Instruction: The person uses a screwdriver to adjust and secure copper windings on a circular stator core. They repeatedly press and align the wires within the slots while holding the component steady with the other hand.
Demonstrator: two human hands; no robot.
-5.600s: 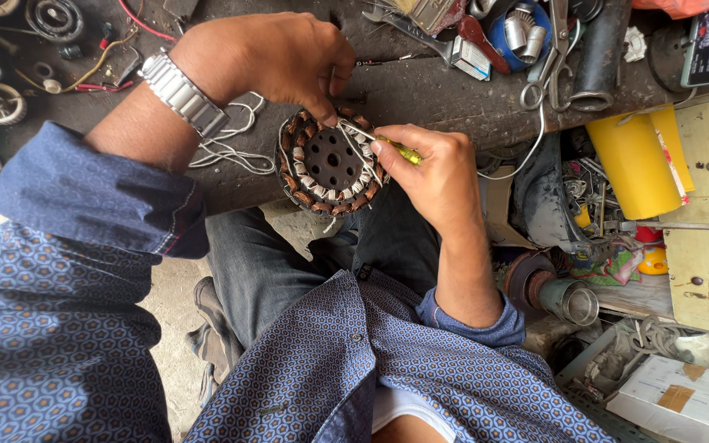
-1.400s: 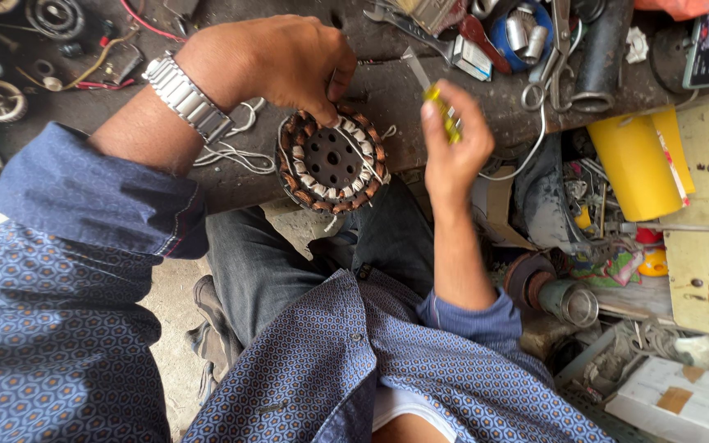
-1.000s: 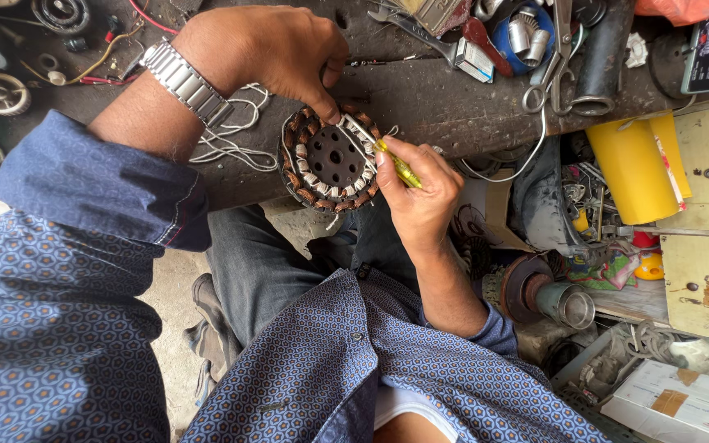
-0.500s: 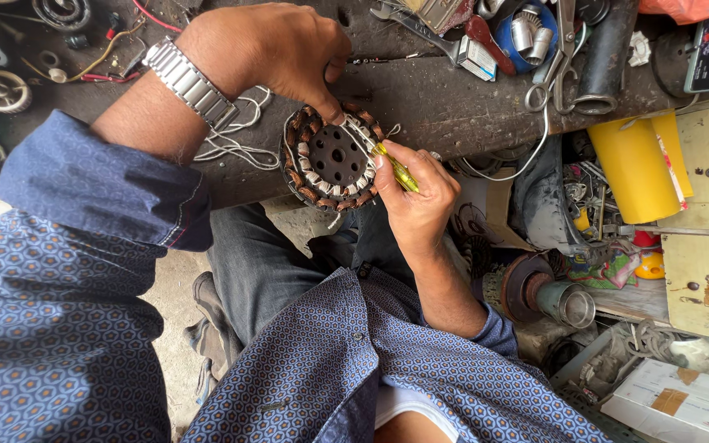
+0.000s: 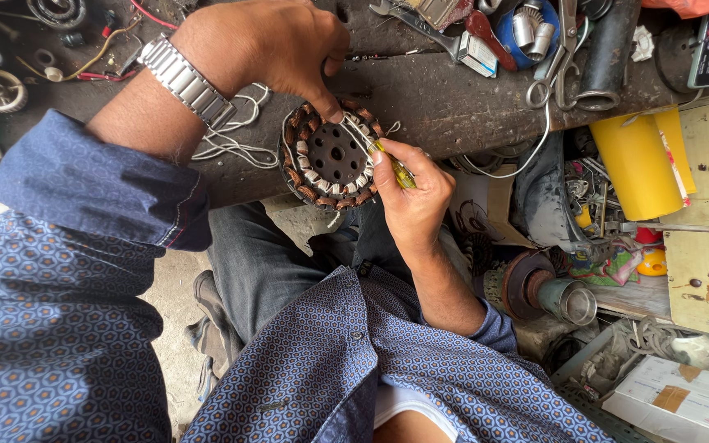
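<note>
A round motor stator (image 5: 328,157) with copper windings around its rim rests on the edge of a dark workbench (image 5: 453,107). My left hand (image 5: 276,45), with a metal watch on the wrist, grips the stator's top edge. My right hand (image 5: 410,190) holds a small yellow-handled tool (image 5: 393,164) whose tip is pressed into the windings on the stator's right side. Thin white wire (image 5: 235,143) lies in loops on the bench just left of the stator.
Pliers, scissors (image 5: 564,49), a blue tin of metal parts (image 5: 527,29) and a black cylinder lie at the bench's back right. A yellow container (image 5: 638,164) stands on the right. A metal tube part (image 5: 564,299) and a white box (image 5: 674,402) sit lower right. Bearings lie top left.
My right hand had lifted away from the stator with the tool, then came back down; its tip is again in the windings. The left hand kept its hold.
</note>
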